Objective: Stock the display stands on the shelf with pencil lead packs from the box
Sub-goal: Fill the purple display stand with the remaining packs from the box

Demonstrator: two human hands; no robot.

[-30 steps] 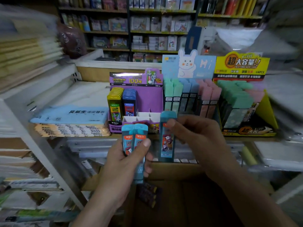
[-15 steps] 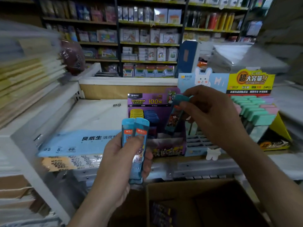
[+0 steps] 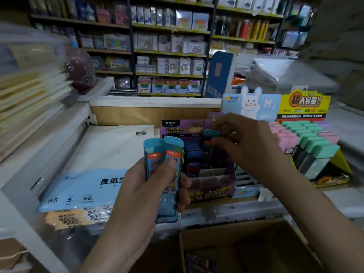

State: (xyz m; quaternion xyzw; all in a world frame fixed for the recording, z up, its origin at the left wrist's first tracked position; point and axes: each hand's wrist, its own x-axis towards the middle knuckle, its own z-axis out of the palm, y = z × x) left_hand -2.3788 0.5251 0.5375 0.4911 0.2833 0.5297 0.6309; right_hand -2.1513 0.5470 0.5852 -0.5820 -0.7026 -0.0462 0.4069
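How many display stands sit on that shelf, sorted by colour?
Purple display stand: 1
Light blue bunny display stand: 1
Yellow display stand: 1
Total: 3

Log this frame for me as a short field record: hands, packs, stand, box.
left hand: grips two teal lead packs, upright
right hand: pinches one teal pack over the purple stand
purple stand: back rows filled, front compartments empty
box: open, below the shelf edge
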